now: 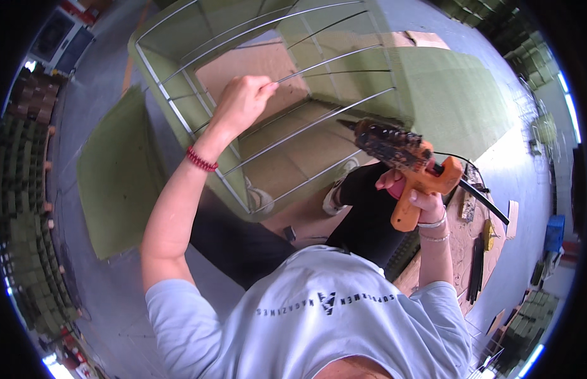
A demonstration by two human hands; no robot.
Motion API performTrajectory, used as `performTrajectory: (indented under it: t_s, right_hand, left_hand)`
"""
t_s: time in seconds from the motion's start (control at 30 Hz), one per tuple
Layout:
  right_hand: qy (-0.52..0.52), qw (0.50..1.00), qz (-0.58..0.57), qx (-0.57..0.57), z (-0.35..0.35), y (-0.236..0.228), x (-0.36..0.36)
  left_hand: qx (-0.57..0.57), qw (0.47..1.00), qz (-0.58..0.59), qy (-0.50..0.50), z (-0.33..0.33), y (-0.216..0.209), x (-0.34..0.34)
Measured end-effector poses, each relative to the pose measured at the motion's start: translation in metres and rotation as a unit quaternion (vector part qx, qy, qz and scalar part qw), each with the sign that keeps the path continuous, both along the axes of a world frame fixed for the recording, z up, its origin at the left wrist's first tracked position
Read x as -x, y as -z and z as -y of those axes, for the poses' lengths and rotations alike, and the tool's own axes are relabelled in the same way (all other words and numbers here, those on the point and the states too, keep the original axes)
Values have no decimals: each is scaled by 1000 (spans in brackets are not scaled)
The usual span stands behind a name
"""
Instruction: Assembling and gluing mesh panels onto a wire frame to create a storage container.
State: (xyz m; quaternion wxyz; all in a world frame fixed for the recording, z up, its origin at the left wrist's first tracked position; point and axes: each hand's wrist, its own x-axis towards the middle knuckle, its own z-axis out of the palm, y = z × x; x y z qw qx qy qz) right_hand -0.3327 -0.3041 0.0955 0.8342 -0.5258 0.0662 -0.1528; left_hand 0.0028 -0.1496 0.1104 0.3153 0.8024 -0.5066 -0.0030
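In front of me stands a large box-shaped frame of metal wire (pixel 325 115) with green mesh-like fabric (pixel 161 41) along its sides. My left hand (pixel 246 101) is closed at one of its wires, fingers pinched around it. A glue gun (pixel 407 205) with an orange body and a blackened, crusted barrel is gripped in my right hand (pixel 427 201). Its nozzle points left toward the frame's wires, apart from them as far as I can see. From its back sticks a black glue stick (pixel 486 202).
A green sheet (pixel 116 177) lies left of the frame, another green sheet (pixel 454 95) to its right. Cardboard (pixel 483 249) on the floor at my right carries black sticks (pixel 476 268) and a yellow item (pixel 489 235). Stacked green goods (pixel 28 234) line the left side.
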Motion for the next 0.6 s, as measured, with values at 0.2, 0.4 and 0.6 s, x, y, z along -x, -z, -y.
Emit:
performTrajectory:
  t_s: [0.2,0.4,0.6]
  right_hand:
    - [-145,981,-62,-117,-60,28,-24]
    - [-197,973,-109,-60,-103,36,-52]
    - [-215,968,-126,-16,-109,49,-75]
  left_hand:
    - [-46,988,-132,63,-11,0,-8]
    - [-65,972,-200,103,-10,0,-21]
    - [-70,961,-237,120,-8,0,-27]
